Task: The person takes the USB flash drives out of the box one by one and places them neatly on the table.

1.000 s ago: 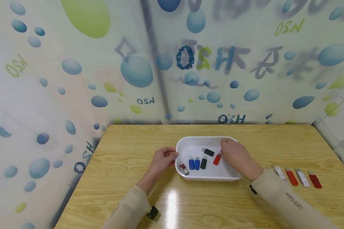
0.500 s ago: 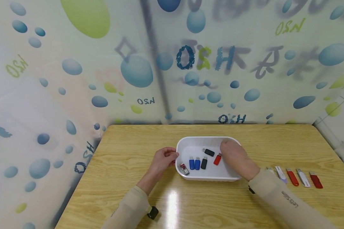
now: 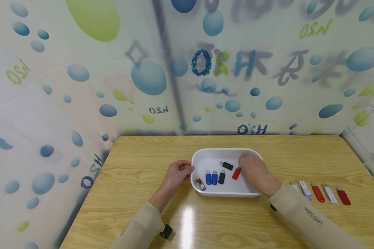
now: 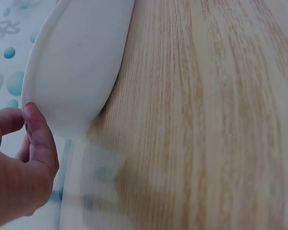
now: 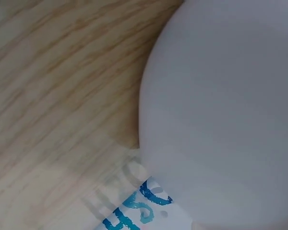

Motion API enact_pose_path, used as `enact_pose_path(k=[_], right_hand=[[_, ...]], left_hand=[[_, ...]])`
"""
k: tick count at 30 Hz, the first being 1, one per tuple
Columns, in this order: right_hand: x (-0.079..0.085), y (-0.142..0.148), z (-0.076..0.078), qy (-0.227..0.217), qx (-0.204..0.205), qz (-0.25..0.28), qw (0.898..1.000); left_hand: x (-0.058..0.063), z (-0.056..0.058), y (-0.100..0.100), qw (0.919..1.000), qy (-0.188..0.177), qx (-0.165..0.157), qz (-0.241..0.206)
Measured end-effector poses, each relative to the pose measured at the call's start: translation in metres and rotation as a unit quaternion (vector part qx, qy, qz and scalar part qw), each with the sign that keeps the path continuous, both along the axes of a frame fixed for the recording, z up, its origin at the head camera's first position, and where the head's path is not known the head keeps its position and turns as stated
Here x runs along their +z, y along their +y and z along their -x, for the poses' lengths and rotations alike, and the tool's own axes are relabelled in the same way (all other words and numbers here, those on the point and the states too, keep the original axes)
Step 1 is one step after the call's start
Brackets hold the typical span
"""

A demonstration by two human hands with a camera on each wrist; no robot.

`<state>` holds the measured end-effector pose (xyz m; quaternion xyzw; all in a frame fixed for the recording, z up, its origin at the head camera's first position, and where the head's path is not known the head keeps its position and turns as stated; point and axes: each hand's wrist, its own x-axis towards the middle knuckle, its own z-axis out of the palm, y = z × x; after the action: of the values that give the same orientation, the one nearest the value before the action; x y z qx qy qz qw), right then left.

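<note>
A white plastic tub [image 3: 205, 159] sits on the table. My left hand [image 3: 176, 173] pinches its left rim between thumb and fingers, as the left wrist view also shows. In the tub lie two blue USB sticks [image 3: 208, 178], a black USB stick [image 3: 221, 177] beside them, another black USB stick [image 3: 227, 166] behind, a red USB stick [image 3: 236, 174], and a silver-and-red swivel USB stick [image 3: 201, 184] at the left. My right hand [image 3: 255, 169] reaches into the tub's right end, close to the red stick. Its fingers are hidden, so whatever they hold cannot be seen.
Right of the tub, a row of USB sticks lies on the wooden table [image 3: 143, 152]: a white one [image 3: 304, 190], a red one [image 3: 318, 192], another white one [image 3: 329, 193] and a dark red one [image 3: 343, 195]. The right sleeve partly covers one more. A patterned wall stands behind.
My right hand and forearm have shifted slightly left inside the tub. My left hand, the tub and the visible USB sticks stay where they were.
</note>
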<state>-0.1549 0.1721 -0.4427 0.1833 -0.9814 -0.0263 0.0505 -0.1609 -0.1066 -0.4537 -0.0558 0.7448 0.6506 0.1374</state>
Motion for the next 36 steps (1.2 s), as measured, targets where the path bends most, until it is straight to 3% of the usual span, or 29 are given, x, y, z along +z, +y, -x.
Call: enact_pose_path(k=[7,13,22,29,36], right_hand=[[-0.002,0.002,-0.001,-0.002,-0.009,0.028,1.000],[0.006,0.003,-0.005,-0.020,-0.030,0.049,0.998],[0.021,0.009,-0.007,-0.027,-0.056,0.107,0.992],[0.033,0.017,-0.017,-0.003,-0.069,0.144,0.987],[0.047,0.026,-0.031,0.005,-0.090,0.176,0.980]], left_hand=[[-0.001,0.001,0.000,1.0000,0.003,-0.002,-0.001],[0.000,0.001,-0.001,1.0000,-0.003,-0.006,0.000],[0.016,-0.005,0.002,0.9999,-0.002,-0.011,0.008],[0.000,0.000,-0.001,1.0000,0.001,-0.006,0.001],[-0.003,0.002,-0.001,1.0000,0.002,-0.002,0.010]])
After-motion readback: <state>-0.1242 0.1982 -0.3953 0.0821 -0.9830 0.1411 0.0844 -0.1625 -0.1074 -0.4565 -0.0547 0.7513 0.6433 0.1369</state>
